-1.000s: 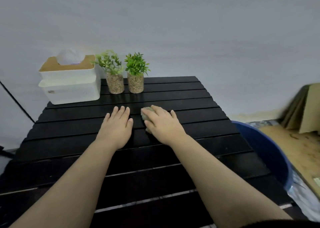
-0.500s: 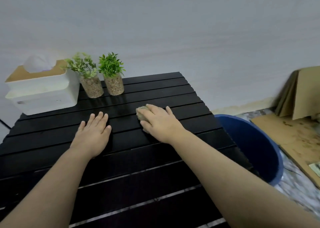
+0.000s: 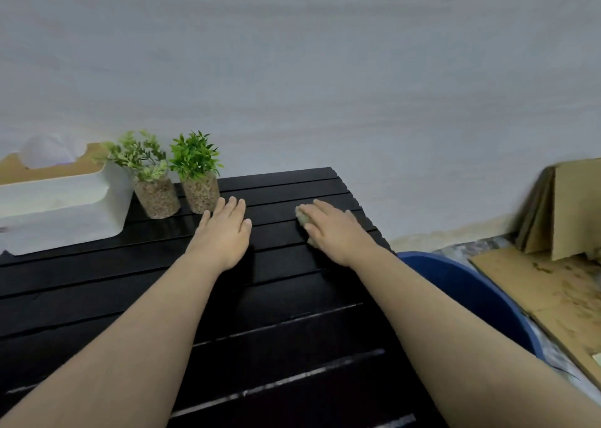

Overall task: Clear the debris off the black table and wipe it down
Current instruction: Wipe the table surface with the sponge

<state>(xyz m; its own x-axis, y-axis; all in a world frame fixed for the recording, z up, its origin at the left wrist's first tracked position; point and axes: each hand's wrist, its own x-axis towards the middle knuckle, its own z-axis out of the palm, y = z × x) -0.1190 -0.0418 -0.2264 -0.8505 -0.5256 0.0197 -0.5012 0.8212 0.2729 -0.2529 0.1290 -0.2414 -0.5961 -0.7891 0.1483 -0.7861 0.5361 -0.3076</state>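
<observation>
Table: black slatted table [image 3: 292, 313] under my fingers.
Left hand [image 3: 224, 235]: fingers together, flat.
Right hand [image 3: 331, 232]: fingers pressing greenish cloth [image 3: 302, 217].
Room: blue tub [image 3: 471, 284] right of my fingers.

black table [image 3: 286, 323]: slatted, glossy | cloth [image 3: 303, 220]: greenish wad, far right corner, under right hand [image 3: 335, 232]

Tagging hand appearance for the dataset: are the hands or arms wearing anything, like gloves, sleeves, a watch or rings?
Nothing visible. The left hand and right hand are bare: no gloves, no rings on the fingers that show. Both forearms are bare from wrist to the frame edge, with no sleeve, watch, band or marking in view. Nails look short and unpainted.
</observation>
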